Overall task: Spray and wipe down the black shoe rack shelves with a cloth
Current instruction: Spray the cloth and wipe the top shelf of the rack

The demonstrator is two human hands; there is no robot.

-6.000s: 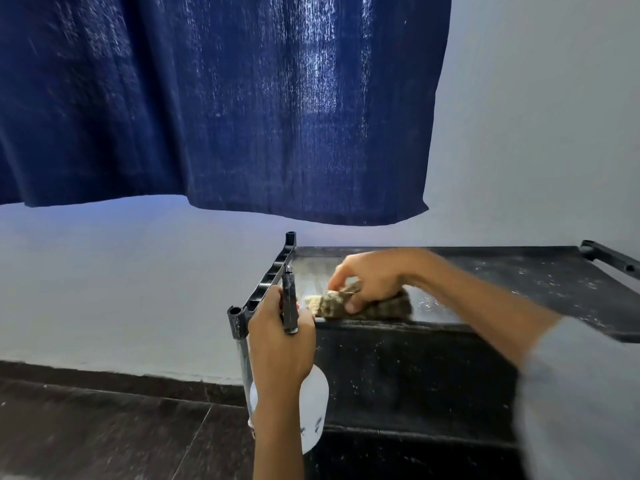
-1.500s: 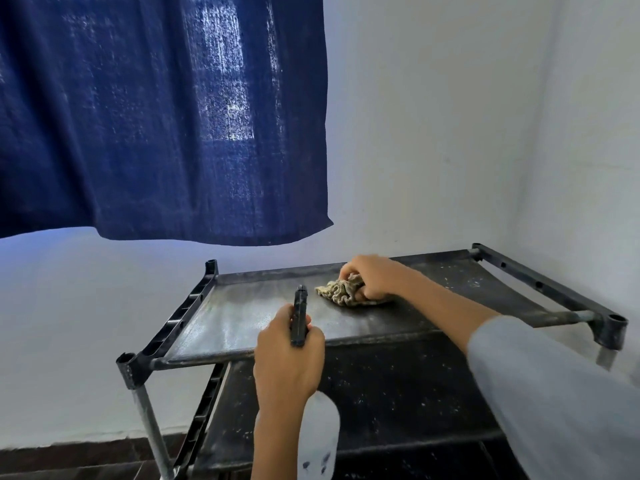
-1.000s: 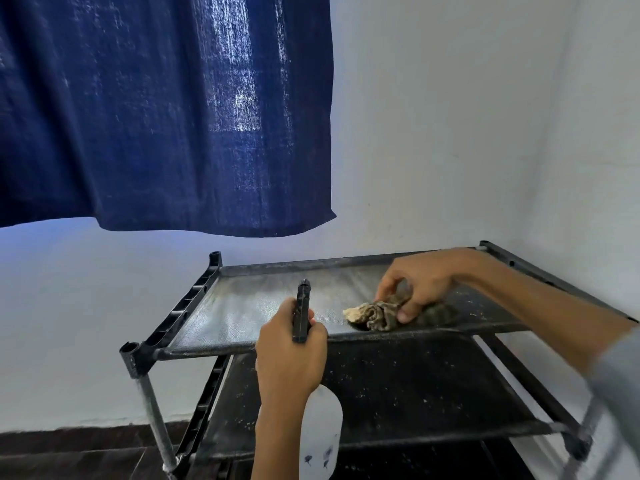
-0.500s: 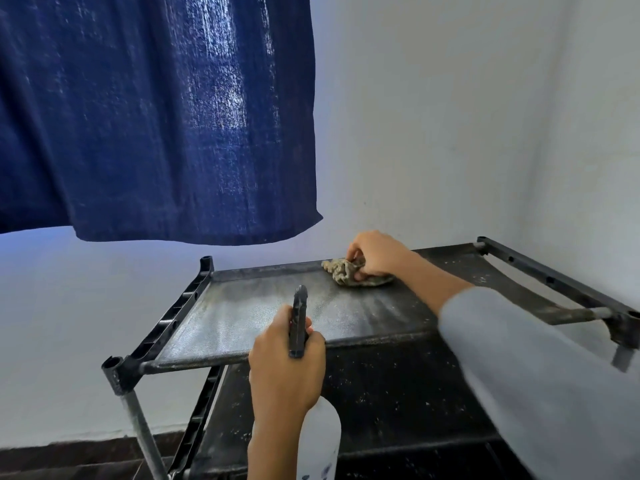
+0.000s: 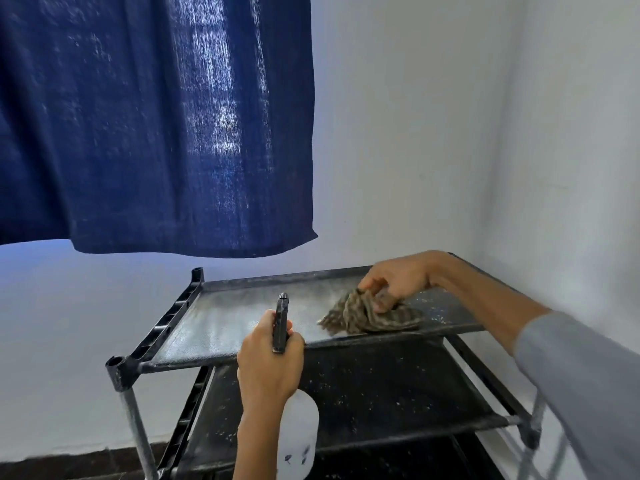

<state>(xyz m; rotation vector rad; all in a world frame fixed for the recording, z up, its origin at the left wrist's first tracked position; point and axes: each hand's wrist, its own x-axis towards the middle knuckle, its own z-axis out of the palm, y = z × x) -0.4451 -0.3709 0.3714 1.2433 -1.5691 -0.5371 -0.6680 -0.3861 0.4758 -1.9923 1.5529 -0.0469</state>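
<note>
Nearest, the left hand [image 5: 268, 365] has its fingers wrapped round a white plastic spray bottle [image 5: 298, 441]; its contents cannot be told. Beyond, the right hand [image 5: 398, 282] clutches a crumpled striped cloth [image 5: 367, 315] on the shoe rack's [image 5: 152, 341] wet, glossy top shelf [image 5: 235, 320]. The speckled lower shelf [image 5: 381, 386] sits beneath.

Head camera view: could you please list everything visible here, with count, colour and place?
Shoe rack: one, black frame, in the room's corner.
Top shelf: one, black with a greyish wet sheen, uppermost.
Lower shelf: one, black, speckled with pale dust, beneath the top shelf.
Cloth: one, brown-beige striped, crumpled on the top shelf's right part.
Spray bottle: one, white body, black head, in front of the rack.
Curtain: one, dark blue, hanging upper left.
Walls: white.
Floor: dark, lower left.
Left hand: grips the spray bottle.
Right hand: holds the cloth; grey sleeve.
</note>
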